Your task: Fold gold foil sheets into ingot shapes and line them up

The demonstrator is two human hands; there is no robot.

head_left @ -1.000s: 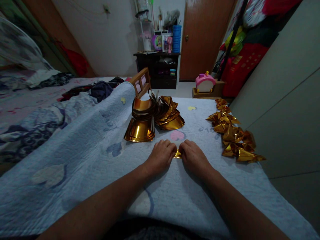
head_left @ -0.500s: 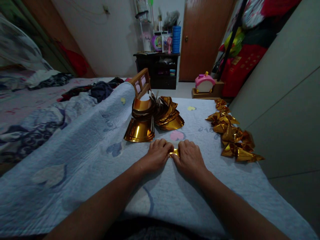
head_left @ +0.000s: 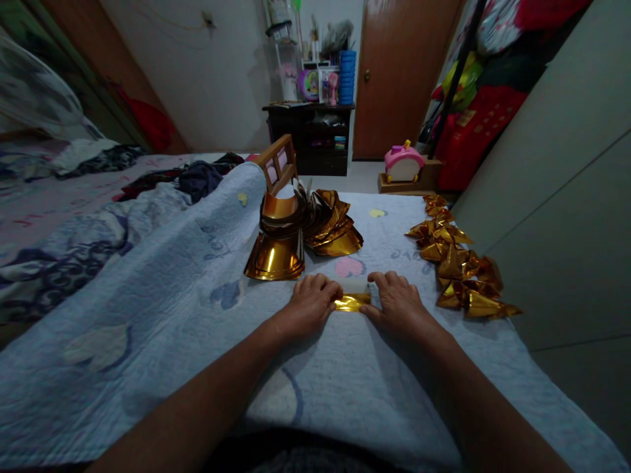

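Note:
A narrow folded strip of gold foil paper (head_left: 352,303) lies on the quilt between my hands, with a pale band of paper along its far side. My left hand (head_left: 313,303) is closed over the strip's left end, thumb and fingers pressed on it. At the right end is my right hand (head_left: 399,302), its thumb touching the strip's edge and its index finger lifted apart from the thumb. Just beyond my hands stand fanned stacks of gold foil sheets (head_left: 276,256). To the right lies a row of folded gold foil pieces (head_left: 453,263), pointed at their ends.
A light blue quilt (head_left: 197,368) covers the surface and rises in a ridge on the left. A wooden chair back (head_left: 276,161) stands behind the foil stacks. Farther off are a pink toy (head_left: 404,164), a dark cabinet (head_left: 315,141) and a door (head_left: 394,79). Pale panels (head_left: 566,230) border the right.
My right hand has slid rightward along the strip, away from my left hand, and its fingers have spread. More of the gold strip shows now. My left hand has stayed in place.

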